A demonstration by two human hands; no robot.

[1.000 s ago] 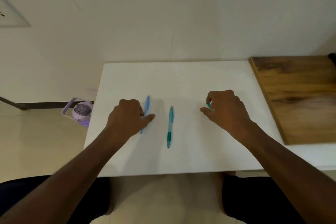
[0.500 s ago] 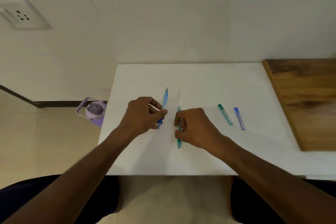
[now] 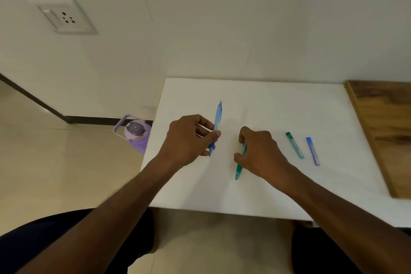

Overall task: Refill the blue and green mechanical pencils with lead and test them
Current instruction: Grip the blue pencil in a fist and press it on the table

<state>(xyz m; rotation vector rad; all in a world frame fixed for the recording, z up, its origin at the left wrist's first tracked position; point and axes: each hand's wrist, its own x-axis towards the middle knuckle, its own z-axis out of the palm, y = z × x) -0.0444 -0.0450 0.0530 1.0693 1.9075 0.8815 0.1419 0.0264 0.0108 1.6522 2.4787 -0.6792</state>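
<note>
My left hand (image 3: pixel 189 140) pinches the blue mechanical pencil (image 3: pixel 218 115) near its lower grip, its cap end pointing away from me. My right hand (image 3: pixel 262 153) closes around the green mechanical pencil (image 3: pixel 239 168), whose tip end sticks out toward me; the upper half is hidden under my fingers. Both pencils are at the white table top (image 3: pixel 266 100). To the right of my right hand lie a green lead case (image 3: pixel 294 145) and a blue lead case (image 3: pixel 313 151), side by side and untouched.
A wooden board (image 3: pixel 387 131) covers the table's right end. On the floor, left of the table, stands a purple water bottle (image 3: pixel 135 132). The wall behind has a socket plate (image 3: pixel 64 16). My knees sit under the table's front edge.
My right hand left the lead cases at the right and came over to grip the green pencil. My left hand closed on the blue pencil. The camera view shifted left.
</note>
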